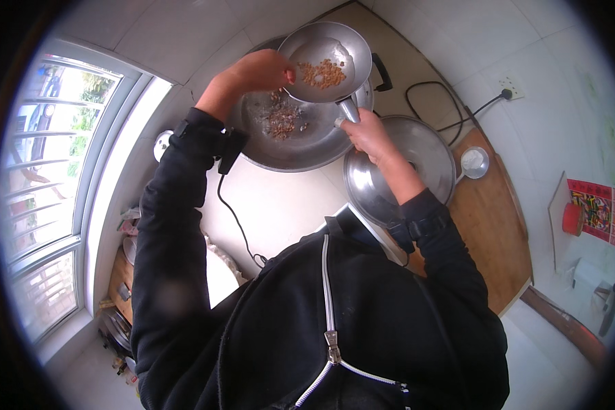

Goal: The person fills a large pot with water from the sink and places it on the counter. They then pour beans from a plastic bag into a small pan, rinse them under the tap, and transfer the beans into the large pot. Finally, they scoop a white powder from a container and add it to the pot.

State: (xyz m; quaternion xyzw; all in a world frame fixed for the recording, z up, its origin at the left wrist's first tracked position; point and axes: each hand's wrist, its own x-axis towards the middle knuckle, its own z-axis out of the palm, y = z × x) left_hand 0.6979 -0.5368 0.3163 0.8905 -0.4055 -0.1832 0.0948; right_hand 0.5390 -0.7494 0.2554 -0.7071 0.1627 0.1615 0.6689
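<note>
My right hand grips the short metal handle of a shallow metal pan. Small golden-brown pieces, perhaps nuts or beans, lie in its bowl. At the pan's left rim is my left hand, fingers curled downward; whether they pinch anything is hidden. Below both hands sits a wide metal wok, partly covered by the pan. Brown pieces mixed with pale bits are heaped in the wok.
A domed metal lid lies right of the wok, under my right forearm. Beyond it, a small ladle holds white powder on a wooden board. A black cord runs to a wall socket. A barred window is at left.
</note>
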